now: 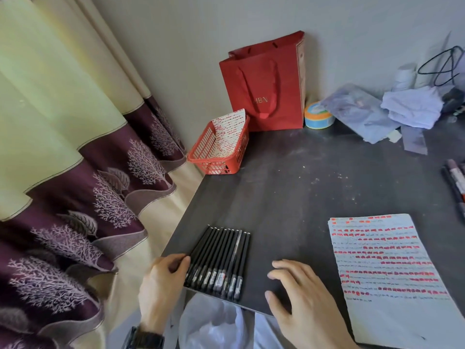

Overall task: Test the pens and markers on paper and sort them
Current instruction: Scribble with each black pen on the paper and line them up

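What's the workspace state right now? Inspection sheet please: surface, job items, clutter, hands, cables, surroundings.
Surface: dark table, scuffed with pale specks.
Job's things: row of black pens side by side at the near left edge; paper sheet covered in red test marks at right; more markers at the far right edge.
Clutter: red basket holding a marked sheet, red gift bag, round tin, plastic bags and cloth.
Hands: left hand touching the pen row's left side; right hand open, flat on the table, holding nothing.
Cables: black cord at back right.
Surroundings: curtain at left, plain wall behind.

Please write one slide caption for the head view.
Left hand squares a row of black pens; marked paper nearby.
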The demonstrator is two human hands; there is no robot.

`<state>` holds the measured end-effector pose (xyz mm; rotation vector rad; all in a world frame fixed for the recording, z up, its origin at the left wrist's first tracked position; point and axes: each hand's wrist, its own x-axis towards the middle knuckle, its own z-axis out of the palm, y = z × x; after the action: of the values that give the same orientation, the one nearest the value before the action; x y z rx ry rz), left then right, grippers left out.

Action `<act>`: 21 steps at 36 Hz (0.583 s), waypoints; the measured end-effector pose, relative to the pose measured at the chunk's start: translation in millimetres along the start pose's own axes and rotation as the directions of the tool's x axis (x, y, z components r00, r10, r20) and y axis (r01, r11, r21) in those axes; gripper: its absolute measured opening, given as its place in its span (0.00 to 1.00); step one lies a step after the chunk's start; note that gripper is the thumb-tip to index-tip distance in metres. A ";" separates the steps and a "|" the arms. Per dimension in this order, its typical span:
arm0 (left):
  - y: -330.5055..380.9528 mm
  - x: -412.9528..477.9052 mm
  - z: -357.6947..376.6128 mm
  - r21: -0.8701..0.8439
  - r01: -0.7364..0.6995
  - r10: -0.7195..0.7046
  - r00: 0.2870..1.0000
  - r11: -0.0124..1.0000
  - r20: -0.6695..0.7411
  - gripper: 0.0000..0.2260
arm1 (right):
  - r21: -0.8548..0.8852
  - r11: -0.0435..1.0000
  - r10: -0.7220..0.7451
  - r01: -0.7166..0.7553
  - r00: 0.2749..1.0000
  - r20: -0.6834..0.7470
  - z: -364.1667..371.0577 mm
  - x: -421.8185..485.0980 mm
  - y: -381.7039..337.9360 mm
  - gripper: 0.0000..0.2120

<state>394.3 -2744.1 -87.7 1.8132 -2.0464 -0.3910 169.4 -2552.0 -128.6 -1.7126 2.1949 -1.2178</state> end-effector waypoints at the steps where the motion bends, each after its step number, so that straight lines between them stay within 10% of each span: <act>1: 0.2 0.1 0.7 -0.003 0.001 -0.001 1.000 1.000 0.000 0.03 | 0.017 1.000 0.013 -0.012 1.000 -0.006 -0.4 -0.8 1.4 0.11; 21: -9.7 1.6 -3.3 -0.057 0.046 -0.044 0.998 0.997 0.038 0.09 | 0.037 0.999 -0.001 0.002 1.000 -0.019 2.3 -5.5 4.8 0.08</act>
<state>404.2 -2746.8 -88.9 1.8331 -2.0000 -0.4951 168.9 -2548.3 -135.3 -1.6958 2.1677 -1.2716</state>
